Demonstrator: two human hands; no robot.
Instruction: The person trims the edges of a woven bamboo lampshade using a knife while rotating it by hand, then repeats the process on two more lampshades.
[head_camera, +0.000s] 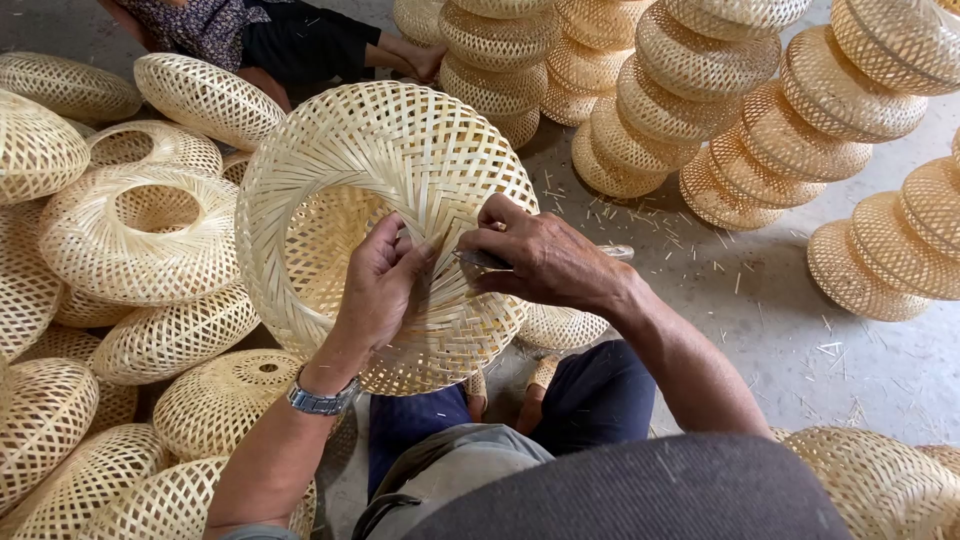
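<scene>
I hold a round woven bamboo shade (390, 150) tilted on edge in front of me, its open centre facing me. My left hand (378, 285), with a metal watch on the wrist, grips the inner rim of the opening. My right hand (545, 262) presses on the weave just right of the opening and is shut on a small dark metal tool (480, 260), whose tip lies against the strips between both hands.
Several finished woven shades (140, 235) lie piled at my left. Tall stacks of shades (690, 90) lean on the concrete floor (780, 300) at the back and right. Another person's legs (300, 40) show at the top left. Bamboo slivers litter the floor.
</scene>
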